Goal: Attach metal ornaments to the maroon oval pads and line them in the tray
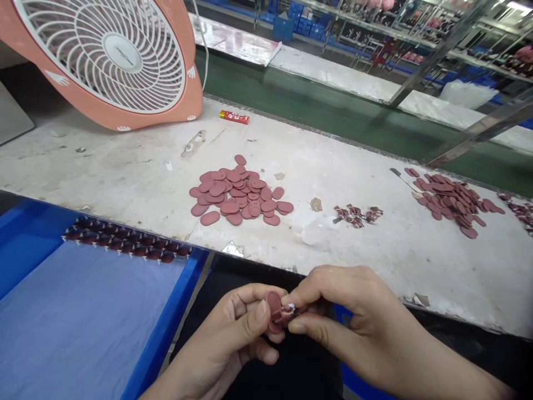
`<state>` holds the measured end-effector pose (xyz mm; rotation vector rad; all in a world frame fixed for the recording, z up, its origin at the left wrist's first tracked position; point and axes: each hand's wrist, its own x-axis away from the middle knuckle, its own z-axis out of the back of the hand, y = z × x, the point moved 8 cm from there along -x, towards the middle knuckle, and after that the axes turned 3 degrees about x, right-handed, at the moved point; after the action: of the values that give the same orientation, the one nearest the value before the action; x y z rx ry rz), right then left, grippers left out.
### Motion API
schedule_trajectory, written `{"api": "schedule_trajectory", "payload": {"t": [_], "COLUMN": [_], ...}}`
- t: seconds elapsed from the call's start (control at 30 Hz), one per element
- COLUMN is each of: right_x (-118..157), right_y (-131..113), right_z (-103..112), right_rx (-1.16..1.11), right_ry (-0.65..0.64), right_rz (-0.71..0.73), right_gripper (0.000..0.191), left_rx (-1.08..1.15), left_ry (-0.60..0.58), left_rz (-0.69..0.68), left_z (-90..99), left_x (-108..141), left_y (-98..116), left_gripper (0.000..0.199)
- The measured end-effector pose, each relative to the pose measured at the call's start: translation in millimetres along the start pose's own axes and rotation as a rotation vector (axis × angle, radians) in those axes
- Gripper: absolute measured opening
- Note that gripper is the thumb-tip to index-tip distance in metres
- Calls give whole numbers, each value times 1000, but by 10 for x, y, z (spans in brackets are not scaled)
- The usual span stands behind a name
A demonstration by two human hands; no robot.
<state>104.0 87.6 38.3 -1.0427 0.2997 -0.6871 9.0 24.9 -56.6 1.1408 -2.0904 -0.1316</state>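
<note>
the left hand point(225, 333) and right hand point(353, 314) are both closed, gripping one small dusty-pink oval tab point(273, 304) between them, and the tab sits toward the person from the pile of loose oval tabs point(237, 194), just off the bench's near edge. the left thumb and fingers pinch the tab from one side, while the right thumb and forefinger close on a dark red piece point(285, 316) and a tiny pale fitting point(290, 307) at its middle, too small to make out clearly. the pile lies loose on a scuffed white workbench point(125, 161). right of the pile are a small heap of dark red parts point(358, 215), a translucent plastic item point(316, 230), and a second pile of pink tabs point(449, 200). nearer the person and left of the pile, a blue-edged tray point(166, 289) holds a row of dark parts point(125, 241). beyond the pile stand a red-and-yellow box point(234, 116) and a peach-coloured fan point(100, 55).
</note>
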Motion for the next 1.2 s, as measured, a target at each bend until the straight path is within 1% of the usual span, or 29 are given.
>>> {"api": "schedule_trajectory", "payload": {"t": [0.17,0.3,0.47,0.57,0.73,0.87,1.0,1.13,1.2], "right_x": [-8,-15,-35,-64,-73,-44,12,56,64], "right_y": [-54,-78,-121,-151,-224,-268,-262,-259,-262], "right_z": [13,14,15,14,39,45,34,-32,-44], "right_rx": [11,65,80,86,116,150,213,307,334], "right_ry": [13,-2,-7,-4,41,80,109,70,83], "right_rz": [23,26,59,80,123,170,214,250,259], "right_gripper": [11,14,15,16,18,17,14,17,19], "left_rx": [-4,-5,-13,1,15,22,20,10,13], "left_ry": [-37,-20,5,-9,5,6,23,15,15], "left_rz": [-17,-16,-26,-37,-51,-62,-37,3,15], "left_z": [23,57,28,1,31,5,-38,-56,-50], "left_x": [-30,-33,-13,-13,-8,13,46,61,56], "left_y": [-37,-59,-23,-4,-1,19,67,110,124], "left_gripper": [26,28,26,26,27,28,30,33,35]}}
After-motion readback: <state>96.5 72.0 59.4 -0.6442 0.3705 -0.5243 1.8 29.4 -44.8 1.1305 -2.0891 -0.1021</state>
